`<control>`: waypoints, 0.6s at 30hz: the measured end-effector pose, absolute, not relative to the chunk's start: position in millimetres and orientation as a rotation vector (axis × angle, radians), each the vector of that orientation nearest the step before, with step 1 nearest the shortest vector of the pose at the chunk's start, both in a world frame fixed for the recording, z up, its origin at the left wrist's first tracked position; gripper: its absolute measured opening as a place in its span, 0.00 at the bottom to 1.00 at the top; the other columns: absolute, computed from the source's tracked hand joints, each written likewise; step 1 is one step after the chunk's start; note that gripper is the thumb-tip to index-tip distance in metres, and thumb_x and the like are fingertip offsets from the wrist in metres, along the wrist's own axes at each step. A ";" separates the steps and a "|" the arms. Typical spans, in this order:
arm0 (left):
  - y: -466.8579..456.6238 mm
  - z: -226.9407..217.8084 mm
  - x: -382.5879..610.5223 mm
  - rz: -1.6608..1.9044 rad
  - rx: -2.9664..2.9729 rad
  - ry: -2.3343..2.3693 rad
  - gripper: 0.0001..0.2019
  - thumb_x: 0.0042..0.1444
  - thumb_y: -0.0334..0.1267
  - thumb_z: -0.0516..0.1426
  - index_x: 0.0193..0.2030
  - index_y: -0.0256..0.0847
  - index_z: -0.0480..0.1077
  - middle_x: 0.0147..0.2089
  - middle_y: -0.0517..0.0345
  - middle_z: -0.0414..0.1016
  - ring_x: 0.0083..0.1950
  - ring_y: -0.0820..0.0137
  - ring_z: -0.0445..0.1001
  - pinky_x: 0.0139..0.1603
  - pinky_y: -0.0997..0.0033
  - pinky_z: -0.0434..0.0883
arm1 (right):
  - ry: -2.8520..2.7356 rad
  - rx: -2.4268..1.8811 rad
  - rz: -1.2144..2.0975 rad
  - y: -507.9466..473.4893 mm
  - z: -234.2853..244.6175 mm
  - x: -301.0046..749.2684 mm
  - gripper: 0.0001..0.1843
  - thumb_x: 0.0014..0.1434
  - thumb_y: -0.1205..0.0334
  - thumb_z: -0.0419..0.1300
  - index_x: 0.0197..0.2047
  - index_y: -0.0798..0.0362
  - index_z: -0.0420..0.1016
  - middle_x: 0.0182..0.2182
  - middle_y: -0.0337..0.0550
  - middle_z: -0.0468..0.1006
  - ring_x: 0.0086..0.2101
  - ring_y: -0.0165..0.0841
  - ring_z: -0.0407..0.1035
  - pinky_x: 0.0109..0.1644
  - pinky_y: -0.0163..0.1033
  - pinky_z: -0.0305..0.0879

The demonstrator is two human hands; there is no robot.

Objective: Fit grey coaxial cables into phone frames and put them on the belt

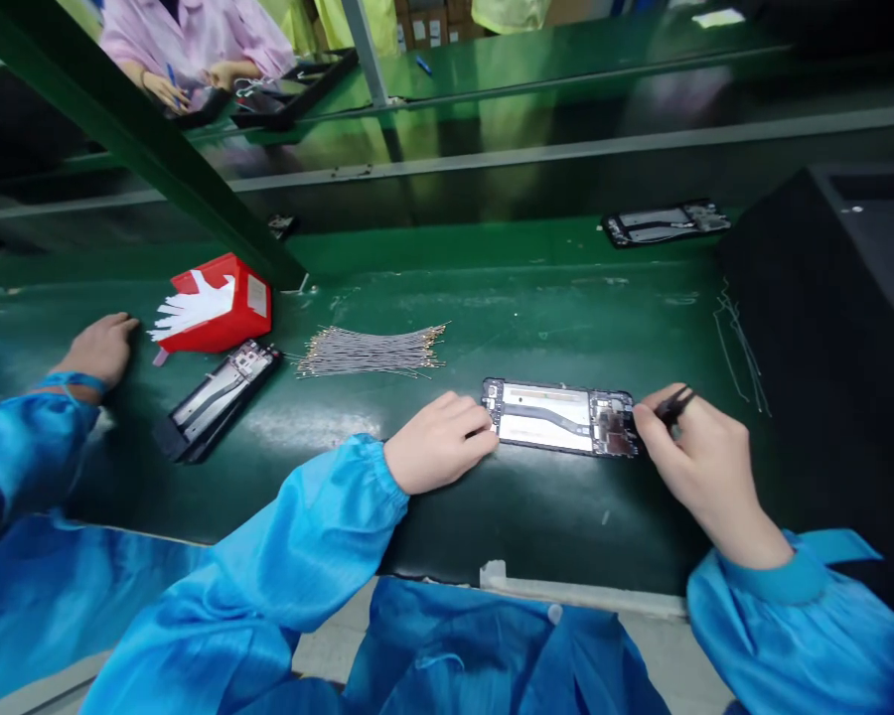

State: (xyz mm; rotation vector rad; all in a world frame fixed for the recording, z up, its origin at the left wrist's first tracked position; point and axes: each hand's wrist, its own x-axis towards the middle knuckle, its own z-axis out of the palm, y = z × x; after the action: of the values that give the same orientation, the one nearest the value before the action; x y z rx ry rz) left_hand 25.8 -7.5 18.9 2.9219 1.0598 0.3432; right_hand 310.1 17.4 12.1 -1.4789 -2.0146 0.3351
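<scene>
An opened phone frame (547, 417) lies flat on the green belt (536, 308) in front of me. My left hand (439, 444) has its fingers curled and grips the frame's left end. My right hand (704, 462) is closed in a pinch on black tweezers (675, 402), and its fingertips touch the frame's right end. The tweezer tips point up and to the right, away from the frame.
A bundle of thin grey cables (372, 353) lies behind my left hand. Further left are a second phone frame (216, 397), a red box (220, 303) and a co-worker's hand (100, 348) in a blue sleeve. At right stand a black bin (826, 328) and loose wires (741, 348). Another phone frame (667, 223) lies at the back.
</scene>
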 end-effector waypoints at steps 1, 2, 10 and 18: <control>-8.1 18.7 27.6 0.338 2.968 1.049 0.11 0.60 0.32 0.46 0.32 0.39 0.67 0.34 0.56 0.68 0.34 0.71 0.61 0.36 0.69 0.59 | -2.016 -1.436 0.401 16.6 12.0 306.7 0.10 0.58 0.58 0.50 0.28 0.53 0.63 0.23 0.41 0.68 0.24 0.32 0.63 0.29 0.37 0.56; -8.5 18.7 28.6 0.329 3.001 1.030 0.10 0.60 0.31 0.46 0.32 0.39 0.66 0.34 0.57 0.68 0.34 0.71 0.62 0.36 0.69 0.59 | -2.017 -1.384 0.476 16.3 12.4 303.0 0.10 0.59 0.58 0.51 0.28 0.53 0.64 0.25 0.41 0.69 0.26 0.32 0.64 0.30 0.37 0.57; -8.6 21.3 37.4 0.338 2.873 1.052 0.13 0.63 0.39 0.44 0.34 0.39 0.66 0.30 0.59 0.69 0.30 0.74 0.67 0.30 0.75 0.62 | -1.975 -0.995 0.946 16.6 14.7 287.5 0.04 0.57 0.62 0.56 0.35 0.52 0.69 0.35 0.43 0.72 0.37 0.33 0.67 0.42 0.39 0.64; 2.1 8.0 67.4 0.648 2.431 1.222 0.13 0.60 0.44 0.49 0.45 0.36 0.60 0.35 0.55 0.69 0.33 0.72 0.69 0.30 0.76 0.66 | -1.971 -0.989 0.938 16.5 13.6 285.4 0.03 0.57 0.64 0.56 0.35 0.52 0.69 0.34 0.42 0.72 0.36 0.32 0.67 0.41 0.38 0.63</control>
State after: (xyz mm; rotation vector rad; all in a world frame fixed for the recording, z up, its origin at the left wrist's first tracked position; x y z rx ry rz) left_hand 67.4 2.1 8.0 2.4309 1.2217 0.6483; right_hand 285.4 16.5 13.6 -0.9895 -1.9706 0.9384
